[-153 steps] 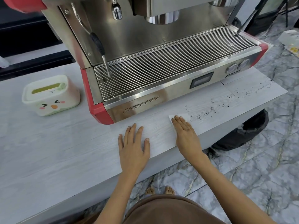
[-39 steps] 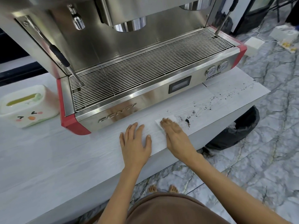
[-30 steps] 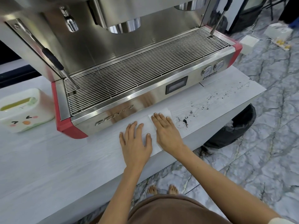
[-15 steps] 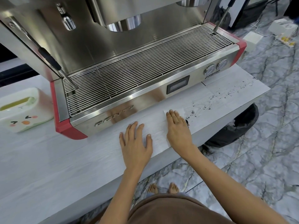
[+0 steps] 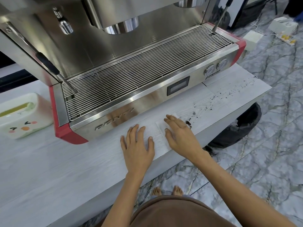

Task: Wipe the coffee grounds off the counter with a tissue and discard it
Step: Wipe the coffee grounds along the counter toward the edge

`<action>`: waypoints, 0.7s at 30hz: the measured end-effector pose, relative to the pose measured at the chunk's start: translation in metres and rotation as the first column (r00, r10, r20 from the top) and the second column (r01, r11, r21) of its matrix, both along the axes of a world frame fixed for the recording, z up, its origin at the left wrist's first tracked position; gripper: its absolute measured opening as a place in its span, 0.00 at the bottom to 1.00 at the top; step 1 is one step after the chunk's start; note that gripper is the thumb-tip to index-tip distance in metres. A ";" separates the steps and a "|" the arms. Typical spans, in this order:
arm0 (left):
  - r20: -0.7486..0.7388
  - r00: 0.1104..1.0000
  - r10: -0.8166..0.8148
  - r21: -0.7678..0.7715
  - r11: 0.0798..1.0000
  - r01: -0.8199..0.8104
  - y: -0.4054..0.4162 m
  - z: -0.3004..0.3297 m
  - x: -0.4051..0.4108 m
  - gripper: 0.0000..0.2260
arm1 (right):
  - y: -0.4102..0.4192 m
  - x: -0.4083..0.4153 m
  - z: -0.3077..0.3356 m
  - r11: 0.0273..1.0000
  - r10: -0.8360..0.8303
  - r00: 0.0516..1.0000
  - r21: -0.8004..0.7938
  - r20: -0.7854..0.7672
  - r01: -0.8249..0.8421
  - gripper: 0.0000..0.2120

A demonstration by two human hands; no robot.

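Note:
A white tissue (image 5: 161, 130) lies flat on the pale counter (image 5: 49, 164), pinned under my right hand (image 5: 179, 135), whose fingers are spread flat on it. A small dark heap of coffee grounds (image 5: 188, 123) sits just right of that hand. More grounds (image 5: 229, 94) are scattered toward the counter's right end. My left hand (image 5: 137, 145) rests flat on the counter beside the tissue, holding nothing.
A steel and red espresso machine (image 5: 131, 76) fills the back of the counter. A white tissue box (image 5: 21, 115) with a face on it stands at the left. A black bin bag (image 5: 237, 128) sits on the marble floor beyond the counter's right end.
My right hand has slid the tissue back and forth along the counter, gathering grounds into a small heap at its right edge. My left hand has stayed flat in place.

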State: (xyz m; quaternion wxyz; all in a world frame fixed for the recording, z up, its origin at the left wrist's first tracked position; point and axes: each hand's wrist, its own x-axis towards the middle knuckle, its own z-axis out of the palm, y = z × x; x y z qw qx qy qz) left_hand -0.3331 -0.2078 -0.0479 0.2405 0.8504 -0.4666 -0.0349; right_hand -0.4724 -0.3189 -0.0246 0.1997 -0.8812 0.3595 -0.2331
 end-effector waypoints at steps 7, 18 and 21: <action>-0.003 1.000 -0.004 0.017 1.000 0.004 0.000 -0.001 0.001 0.21 | 0.003 0.009 -0.019 0.996 -0.036 0.988 -0.082 -0.151 0.024 0.21; -0.014 1.000 -0.013 0.021 1.000 0.013 0.001 0.000 0.001 0.21 | -0.006 -0.004 -0.025 0.989 -0.119 0.976 -0.111 -0.185 0.099 0.22; -0.019 1.000 -0.016 0.027 0.999 0.016 0.001 0.000 0.001 0.21 | -0.012 -0.009 -0.026 0.989 -0.125 0.978 -0.101 -0.166 0.109 0.22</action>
